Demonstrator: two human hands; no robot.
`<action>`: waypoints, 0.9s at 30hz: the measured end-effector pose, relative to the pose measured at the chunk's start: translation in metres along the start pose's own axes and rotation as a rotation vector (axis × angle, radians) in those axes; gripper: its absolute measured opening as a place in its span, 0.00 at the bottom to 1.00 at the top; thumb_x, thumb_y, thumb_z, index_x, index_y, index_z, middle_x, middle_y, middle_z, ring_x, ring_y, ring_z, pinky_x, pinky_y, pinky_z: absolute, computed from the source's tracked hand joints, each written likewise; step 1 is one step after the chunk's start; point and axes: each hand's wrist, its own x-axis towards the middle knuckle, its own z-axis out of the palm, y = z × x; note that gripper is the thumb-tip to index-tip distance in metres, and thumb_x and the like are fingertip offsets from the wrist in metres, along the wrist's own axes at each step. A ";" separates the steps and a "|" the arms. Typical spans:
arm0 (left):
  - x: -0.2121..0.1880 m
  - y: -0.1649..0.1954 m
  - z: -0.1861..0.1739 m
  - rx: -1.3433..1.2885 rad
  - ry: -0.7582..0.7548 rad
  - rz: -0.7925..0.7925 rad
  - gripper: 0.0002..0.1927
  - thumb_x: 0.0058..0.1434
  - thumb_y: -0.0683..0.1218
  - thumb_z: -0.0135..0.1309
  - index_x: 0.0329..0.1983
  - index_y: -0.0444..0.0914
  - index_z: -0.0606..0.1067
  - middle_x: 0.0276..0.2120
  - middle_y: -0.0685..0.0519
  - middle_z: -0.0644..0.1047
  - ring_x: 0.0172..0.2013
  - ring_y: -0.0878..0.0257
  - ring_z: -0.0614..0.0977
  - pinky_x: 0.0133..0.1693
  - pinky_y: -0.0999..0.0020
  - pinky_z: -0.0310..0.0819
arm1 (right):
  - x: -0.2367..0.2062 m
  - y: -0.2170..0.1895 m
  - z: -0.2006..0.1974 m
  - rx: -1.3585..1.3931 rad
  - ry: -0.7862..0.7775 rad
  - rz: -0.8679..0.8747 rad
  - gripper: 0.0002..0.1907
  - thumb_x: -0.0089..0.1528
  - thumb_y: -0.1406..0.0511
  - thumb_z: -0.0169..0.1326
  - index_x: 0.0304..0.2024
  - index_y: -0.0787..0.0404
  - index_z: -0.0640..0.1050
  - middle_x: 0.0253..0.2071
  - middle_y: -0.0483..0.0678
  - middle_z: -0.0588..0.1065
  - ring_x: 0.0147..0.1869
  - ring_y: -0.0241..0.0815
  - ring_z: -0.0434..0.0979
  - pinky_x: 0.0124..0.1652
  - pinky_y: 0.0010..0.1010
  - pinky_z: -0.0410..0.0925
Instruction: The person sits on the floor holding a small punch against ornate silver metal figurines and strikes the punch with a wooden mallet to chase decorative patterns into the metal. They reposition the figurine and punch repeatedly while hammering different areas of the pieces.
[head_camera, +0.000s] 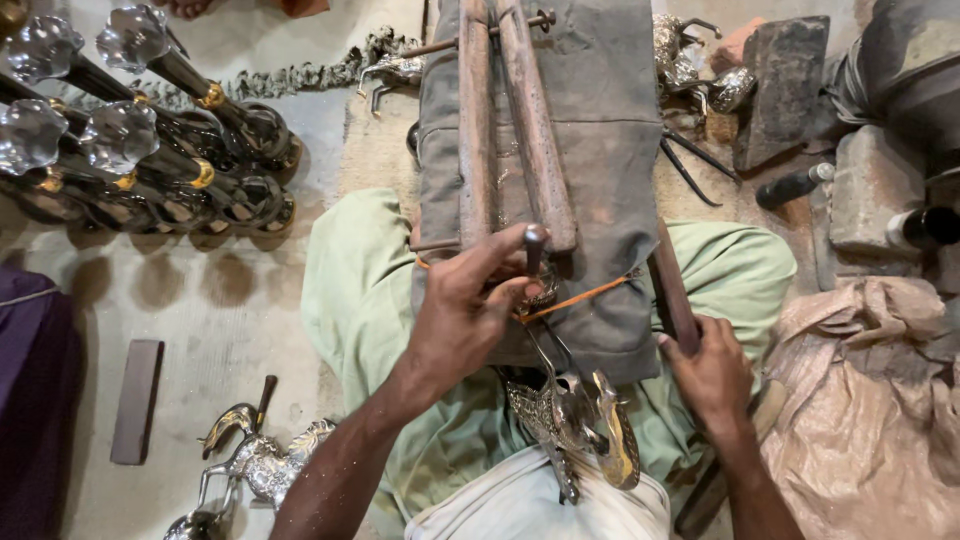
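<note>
Far left edge: a dark purple cloth (35, 400) is cut off by the frame; a flat dark bar (135, 400) lies just beside it on bare pale floor (230, 310).
Upper left: a cluster of dark stems with clear faceted knobs (120, 135) lies crowded together, reaching the frame's edge.
Lower left: a silver horse figure (255, 460) lies on the floor, its lower part cut off.
Open room: the pale floor between the knobbed stems and the horse figure is the widest bare stretch.
Left hand (465, 315): bent over the near end of a wooden clamp (505, 130) that lies on a grey cloth (600, 150), fingers curled around a small metal part; what it pinches is hidden under the fingers.
Centre, in the lap: a silver and brass bird-shaped piece (590, 425) sits just below the left hand, touched by neither hand.
Orange cord (575, 298): runs across the cloth from under the left hand.
Right hand (715, 375): clenched on a dark wooden handle (672, 290); its lower end is hidden.
Right edge: a crumpled tan sack (870, 400) and grey stone blocks (870, 185) crowd the side, leaving little free room.
</note>
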 end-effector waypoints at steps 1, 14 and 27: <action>0.002 0.001 0.001 0.036 0.000 0.061 0.27 0.63 0.28 0.52 0.66 0.35 0.70 0.45 0.46 0.82 0.43 0.62 0.88 0.45 0.70 0.85 | 0.002 0.005 0.001 0.058 -0.040 0.057 0.26 0.62 0.50 0.63 0.55 0.58 0.76 0.48 0.54 0.77 0.48 0.57 0.79 0.47 0.47 0.72; -0.003 0.005 0.004 0.208 -0.065 0.121 0.36 0.55 0.24 0.43 0.68 0.36 0.67 0.50 0.41 0.78 0.48 0.53 0.88 0.48 0.64 0.84 | 0.068 -0.054 -0.175 0.332 0.102 -0.486 0.21 0.58 0.64 0.68 0.49 0.66 0.75 0.28 0.48 0.74 0.25 0.38 0.73 0.29 0.34 0.71; 0.018 0.020 -0.007 0.347 -0.216 0.174 0.27 0.61 0.35 0.57 0.63 0.43 0.71 0.47 0.45 0.83 0.42 0.47 0.86 0.42 0.56 0.82 | 0.074 -0.042 -0.170 0.073 0.251 -0.708 0.15 0.60 0.69 0.61 0.50 0.62 0.76 0.39 0.54 0.79 0.36 0.42 0.82 0.38 0.33 0.76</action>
